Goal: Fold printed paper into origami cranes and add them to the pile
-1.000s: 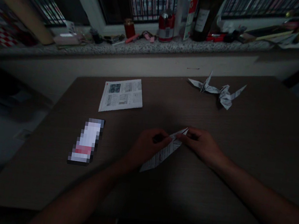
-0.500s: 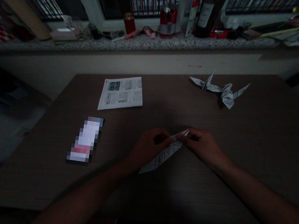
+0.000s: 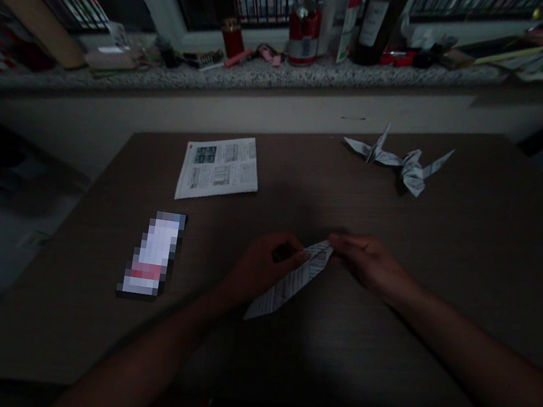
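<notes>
A narrow folded piece of printed paper [image 3: 293, 284] slants across the middle of the table, one pointed end toward me. My left hand [image 3: 268, 263] pinches its upper left edge between thumb and fingers. At the paper's far right tip, the fingers of my right hand [image 3: 367, 261] are pressed together on it. Two paper cranes of the same sort of printed paper stand at the back right: one crane [image 3: 374, 152] on the left and another crane [image 3: 413, 174] touching or close beside it.
A folded printed sheet [image 3: 220, 168] lies at the back left of the brown table [image 3: 474, 232]. Nearer me is a phone [image 3: 153, 251] with a blurred screen. Behind, a granite sill [image 3: 249, 78] carries a red can [image 3: 304, 33], a dark bottle [image 3: 374, 26] and clutter.
My right thumb and fingers have closed over the paper's far tip, hiding the point that showed before. The left hand keeps its pinch, and the paper has shifted slightly.
</notes>
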Motion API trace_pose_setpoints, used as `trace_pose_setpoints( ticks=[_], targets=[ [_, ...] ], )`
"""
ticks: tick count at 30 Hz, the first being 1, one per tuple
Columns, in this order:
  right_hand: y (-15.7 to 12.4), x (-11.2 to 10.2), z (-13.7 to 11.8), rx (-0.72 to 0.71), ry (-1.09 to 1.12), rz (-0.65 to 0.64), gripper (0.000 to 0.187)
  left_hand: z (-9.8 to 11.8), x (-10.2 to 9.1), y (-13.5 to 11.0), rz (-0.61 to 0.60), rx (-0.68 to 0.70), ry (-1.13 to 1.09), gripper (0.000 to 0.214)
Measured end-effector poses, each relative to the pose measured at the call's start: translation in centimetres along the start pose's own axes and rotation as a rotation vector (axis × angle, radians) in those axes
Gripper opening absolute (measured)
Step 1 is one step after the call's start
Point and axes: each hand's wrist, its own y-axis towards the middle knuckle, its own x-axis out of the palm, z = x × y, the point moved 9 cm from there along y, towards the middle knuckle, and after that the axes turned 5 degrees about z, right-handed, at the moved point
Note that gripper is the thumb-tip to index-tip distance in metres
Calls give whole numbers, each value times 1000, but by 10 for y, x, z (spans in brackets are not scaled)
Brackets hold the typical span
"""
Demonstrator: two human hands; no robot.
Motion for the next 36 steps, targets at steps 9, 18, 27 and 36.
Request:
trace_pose_setpoints(
  ticks=[9, 18, 27, 36],
  targets=[
    [-1, -4, -14, -89, 29, 40, 35, -7, -2, -2, 39, -51, -79, 29],
    [-3, -7, -21, -146, -87, 131, 25, -6, 4, -4, 1, -17, -42, 28],
    [-4, -10, -20, -154, -104, 164, 25, 0, 3, -5, -7, 13, 8, 23],
    [-6, -11, -27, -159, -169, 204, 24, 0, 0, -6, 24, -14, 17, 22]
  ],
)
